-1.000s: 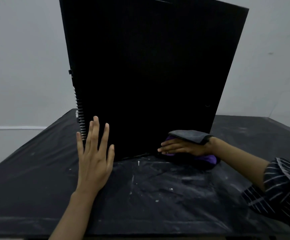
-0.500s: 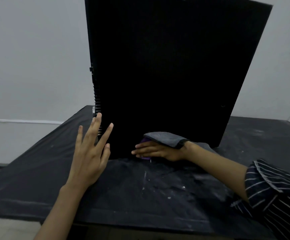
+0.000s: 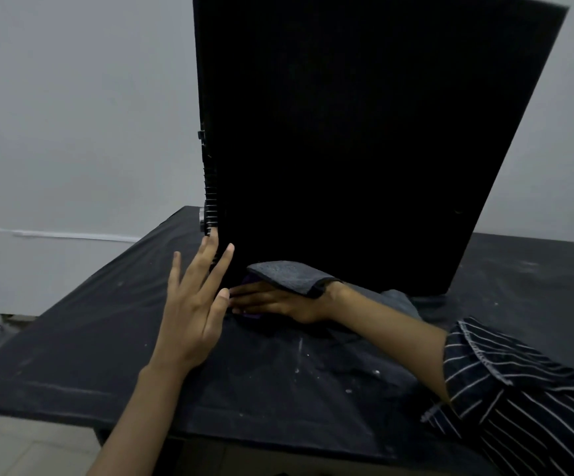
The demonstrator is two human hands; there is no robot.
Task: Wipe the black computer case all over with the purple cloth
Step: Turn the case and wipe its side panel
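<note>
Pale grey wall [image 3: 72, 115] behind | black-covered tabletop [image 3: 107, 321] flecked with white specks | black computer case [image 3: 364, 149] upright mid-tabletop | hands: left hand [image 3: 196, 304] splayed, released, fingertips at case's lower left edge | right hand [image 3: 278, 302] straight-fingered, pressing purple cloth [image 3: 289, 276] at case's base, flap draped over its back

Purple cloth [image 3: 292, 278] around right hand [image 3: 278, 304]

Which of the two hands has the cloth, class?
The right hand, with the striped sleeve: it lies flat on the purple cloth at the base of the black computer case. The left hand, bare-armed, holds nothing, fingers spread.
</note>
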